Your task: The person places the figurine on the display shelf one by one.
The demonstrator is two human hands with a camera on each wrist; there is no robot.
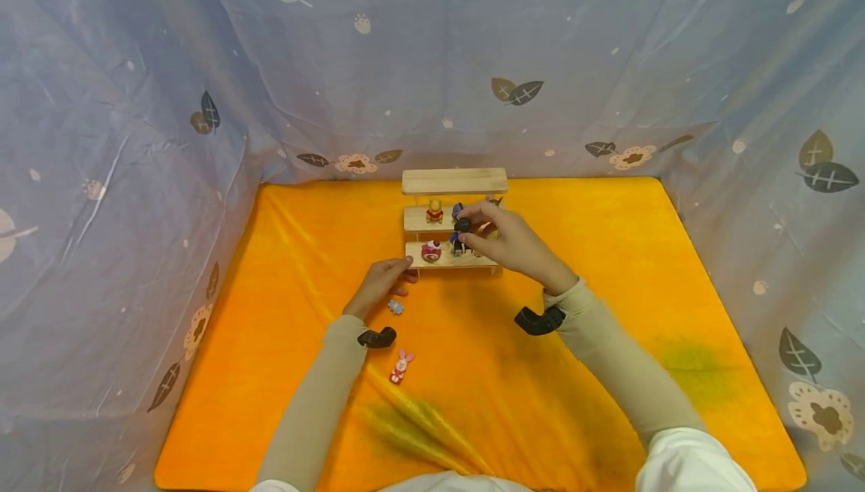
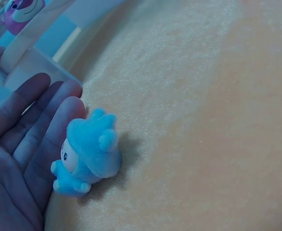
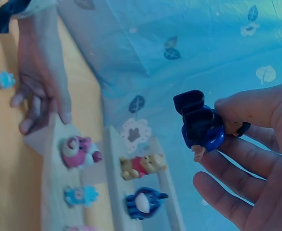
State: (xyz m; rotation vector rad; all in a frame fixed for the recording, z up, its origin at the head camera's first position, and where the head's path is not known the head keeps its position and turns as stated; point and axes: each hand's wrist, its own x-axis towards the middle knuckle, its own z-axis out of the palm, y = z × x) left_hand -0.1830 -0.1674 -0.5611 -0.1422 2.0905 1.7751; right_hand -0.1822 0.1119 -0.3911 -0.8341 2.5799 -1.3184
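Note:
My right hand [image 1: 515, 242] pinches a small dark-haired figurine [image 1: 462, 226] in blue and black between thumb and fingers, over the lower tiers of a wooden display shelf [image 1: 455, 180]. The right wrist view shows the dark underside of the figurine [image 3: 198, 120]. At the shelf's left end, my left hand [image 1: 383, 285] touches the lowest tier's edge, its other fingers fairly straight beside the support. A light-blue figurine [image 2: 90, 154] lies on the cloth beside those fingers. On the lowest tier sit a pink bear figurine [image 3: 78, 151] and a light-blue figurine [image 3: 80, 195].
A Winnie-the-Pooh figurine [image 1: 435, 212] and a blue donkey figurine [image 3: 144, 203] sit on the middle tier. A pink piglet figurine [image 1: 401, 366] lies on the orange cloth [image 1: 574, 402], nearer the person. Patterned curtains [image 1: 419, 64] surround the cloth at the back and sides.

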